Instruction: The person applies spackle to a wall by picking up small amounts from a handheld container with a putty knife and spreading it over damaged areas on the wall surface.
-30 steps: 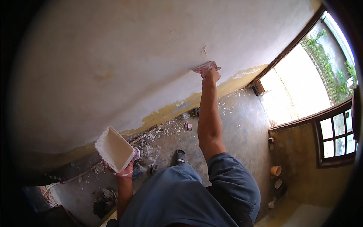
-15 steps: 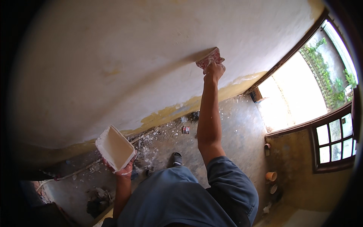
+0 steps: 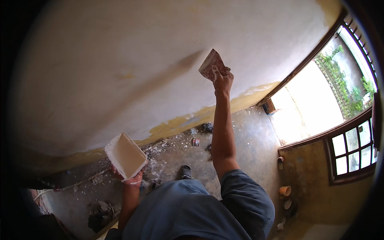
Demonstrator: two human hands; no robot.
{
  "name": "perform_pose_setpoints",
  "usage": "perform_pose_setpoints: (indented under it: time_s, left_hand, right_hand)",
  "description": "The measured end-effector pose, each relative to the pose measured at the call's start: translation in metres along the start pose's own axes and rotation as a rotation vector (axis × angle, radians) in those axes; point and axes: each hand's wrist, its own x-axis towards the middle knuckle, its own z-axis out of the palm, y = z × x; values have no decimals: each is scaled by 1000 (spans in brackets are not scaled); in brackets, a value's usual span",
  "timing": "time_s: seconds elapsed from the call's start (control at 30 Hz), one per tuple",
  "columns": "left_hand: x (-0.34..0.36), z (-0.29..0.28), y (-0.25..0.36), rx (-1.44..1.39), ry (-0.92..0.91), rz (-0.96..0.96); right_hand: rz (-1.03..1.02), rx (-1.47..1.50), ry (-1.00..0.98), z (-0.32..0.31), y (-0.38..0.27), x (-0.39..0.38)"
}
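Note:
My right hand grips a broad, plaster-smeared putty knife, its blade tilted up and to the left in front of the wall. The blade casts a long shadow on the wall, and its edge appears a little apart from the surface. White plaster coats most of the wall, with a yellowish unplastered strip along the bottom. Low on the left, my left hand holds a whitish rectangular tub from beneath, its open side facing me. Pale filler coats the tub's inside. White smears mark both hands.
White crumbs and a small box lie on the concrete floor by the wall's foot. On the right stand an orange bucket, a bright doorway and a paned window. A dark bundle lies at lower left.
My right hand has drawn slightly down and left, and the putty knife has turned and come away from the wall. The tub in my left hand has shifted slightly right.

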Motion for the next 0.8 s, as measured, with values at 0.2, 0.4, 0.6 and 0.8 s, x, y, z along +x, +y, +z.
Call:
perform_pose_setpoints:
  time_s: [0.2,0.4,0.6,0.8]
  left_hand:
    - [-6,0,6,-34,33,115]
    - [4,-9,4,-173,0,140]
    - [14,-5,6,-230,44,218]
    - [4,11,27,-160,80,202]
  right_hand:
    - [126,246,-574,34,-126,-141]
    - [-93,-192,-888,59,-180,-229]
    - [-322,-108,-901,67,-128,-281]
    - [-518,-12,-933,58,-136,-304]
